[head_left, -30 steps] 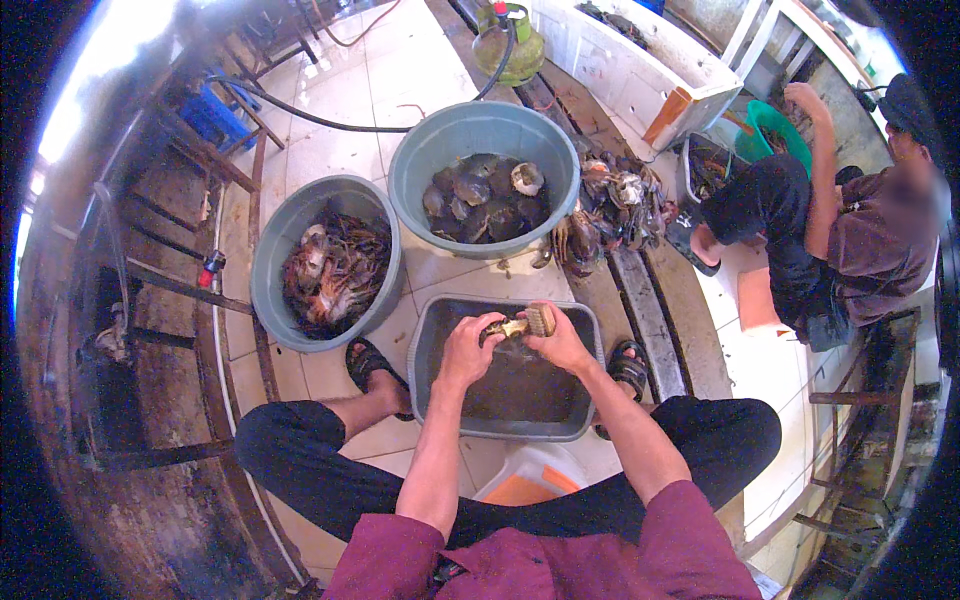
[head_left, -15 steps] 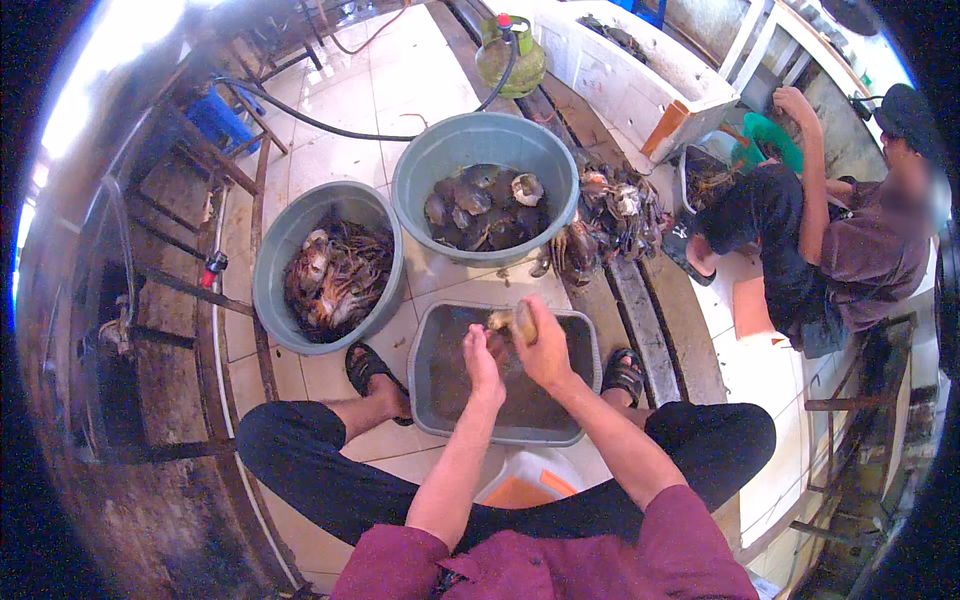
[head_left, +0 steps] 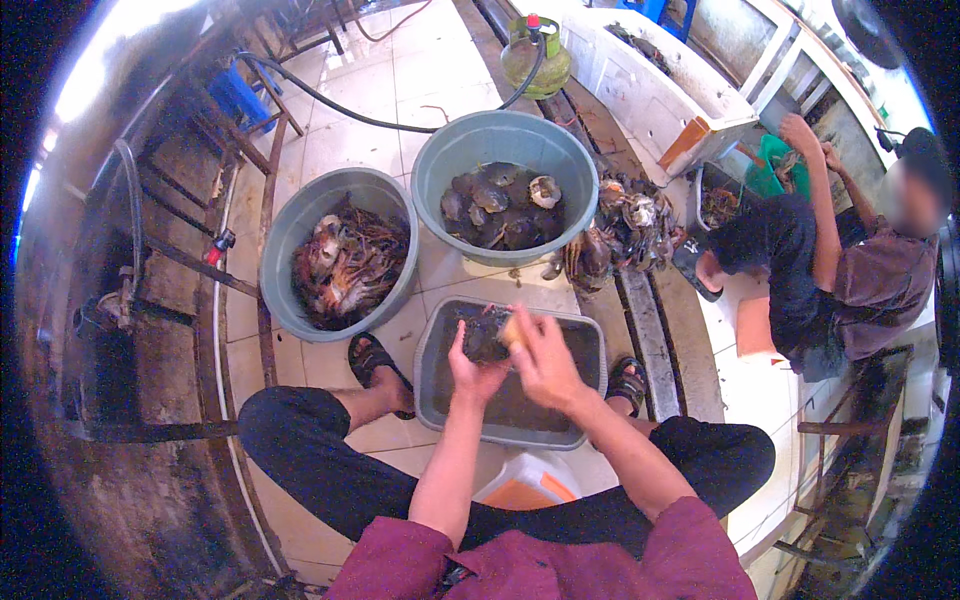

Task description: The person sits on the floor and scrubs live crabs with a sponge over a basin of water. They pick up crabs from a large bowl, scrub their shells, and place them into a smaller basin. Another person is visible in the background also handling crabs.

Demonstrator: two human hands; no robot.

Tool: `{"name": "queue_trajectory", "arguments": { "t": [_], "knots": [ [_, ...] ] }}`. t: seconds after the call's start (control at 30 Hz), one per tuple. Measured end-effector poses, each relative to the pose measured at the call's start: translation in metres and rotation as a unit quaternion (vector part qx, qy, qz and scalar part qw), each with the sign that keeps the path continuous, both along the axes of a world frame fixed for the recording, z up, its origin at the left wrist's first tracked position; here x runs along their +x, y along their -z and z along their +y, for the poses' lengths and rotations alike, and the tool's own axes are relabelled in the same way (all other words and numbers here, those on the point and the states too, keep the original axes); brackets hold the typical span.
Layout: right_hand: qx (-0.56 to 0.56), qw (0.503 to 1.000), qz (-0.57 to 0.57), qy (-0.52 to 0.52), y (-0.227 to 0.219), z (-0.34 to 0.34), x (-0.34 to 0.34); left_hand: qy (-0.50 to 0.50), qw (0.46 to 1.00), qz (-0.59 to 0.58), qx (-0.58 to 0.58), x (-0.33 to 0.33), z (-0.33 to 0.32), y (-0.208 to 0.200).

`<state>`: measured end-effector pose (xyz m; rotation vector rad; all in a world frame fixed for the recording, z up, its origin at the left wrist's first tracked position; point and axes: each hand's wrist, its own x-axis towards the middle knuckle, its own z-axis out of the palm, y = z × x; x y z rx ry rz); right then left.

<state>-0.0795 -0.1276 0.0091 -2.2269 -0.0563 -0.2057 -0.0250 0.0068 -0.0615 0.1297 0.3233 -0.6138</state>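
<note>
Left hand (head_left: pixel 478 376) is now cupping a crab (head_left: pixel 481 338) over the grey basin (head_left: pixel 530 438), baring it to right hand's (head_left: pixel 548 367) gripped brush (head_left: pixel 513 334).

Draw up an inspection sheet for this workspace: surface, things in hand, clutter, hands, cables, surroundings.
Surface: pale tiled floor; grey basin of murky water.
Things in hand: dark crab-like piece, blurred; tan brush, partly hidden.
Clutter: left tub of reddish crab parts; right tub of dark shells; crab heap.
Hands: left hand cups the piece; right hand grips the brush.
Cables: nothing seen; black hose runs to green cylinder.
Surroundings: co-worker seated right; white box.
</note>
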Motion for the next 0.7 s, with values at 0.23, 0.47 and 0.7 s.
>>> {"name": "queue_trajectory", "arguments": {
  "t": [0.23,0.47,0.7],
  "knots": [
    [-0.128,0.982,-0.114,0.077,0.017,0.002,0.005,-0.028,0.999,-0.023,-0.011,0.001,-0.012,-0.020],
    [-0.103,0.988,-0.110,0.024,0.015,0.012,-0.001,-0.058,0.998,0.005,0.013,-0.006,-0.019,-0.008],
    [-0.138,0.976,-0.167,-0.014,0.019,0.017,-0.005,-0.073,0.995,0.033,-0.056,-0.009,-0.015,0.022]
  ]
}}
